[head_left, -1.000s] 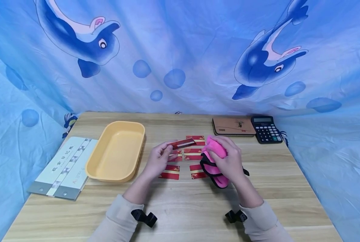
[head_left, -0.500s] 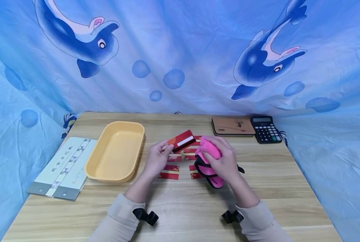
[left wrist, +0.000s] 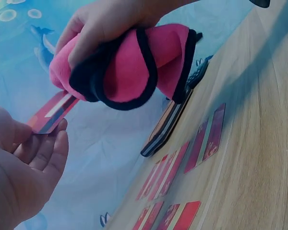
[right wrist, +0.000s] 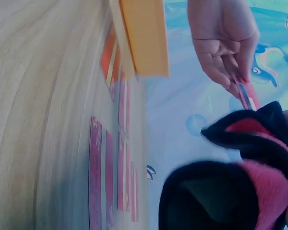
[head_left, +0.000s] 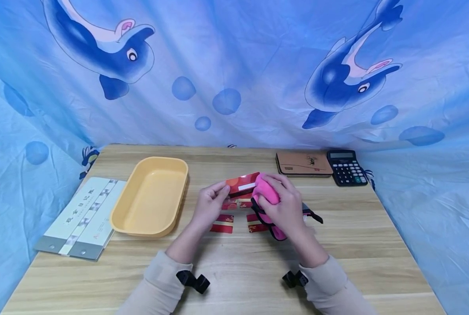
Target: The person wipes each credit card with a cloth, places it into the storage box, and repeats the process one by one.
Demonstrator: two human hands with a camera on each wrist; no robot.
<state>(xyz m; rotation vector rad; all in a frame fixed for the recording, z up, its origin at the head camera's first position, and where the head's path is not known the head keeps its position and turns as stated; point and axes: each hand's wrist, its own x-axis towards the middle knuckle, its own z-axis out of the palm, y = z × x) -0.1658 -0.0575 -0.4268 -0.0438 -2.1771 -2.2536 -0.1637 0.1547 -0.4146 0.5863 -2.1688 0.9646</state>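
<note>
Between its thumb and fingers my left hand (head_left: 208, 206) pinches a red card (head_left: 239, 183) with a white strip, held above the table. My right hand (head_left: 284, 202) grips a bunched pink cloth (head_left: 266, 192) with black edging. In the left wrist view the cloth (left wrist: 129, 72) touches the far end of the card (left wrist: 50, 112) and covers part of it. Below the hands, several red cards with a pale stripe lie on the table, among them a near left card (head_left: 221, 224) and a near right card (head_left: 256, 223); others are partly hidden.
A yellow plastic tray (head_left: 181, 192) stands left of the hands, beside a pale ledger folder (head_left: 82, 214). At the back right lie a brown wallet or notebook (head_left: 303, 164) and a black calculator (head_left: 347, 168). A blue dolphin curtain (head_left: 258, 65) hangs behind the table.
The card has turned so its printed face shows. My right hand has moved left with the cloth, which now meets the card's right end.
</note>
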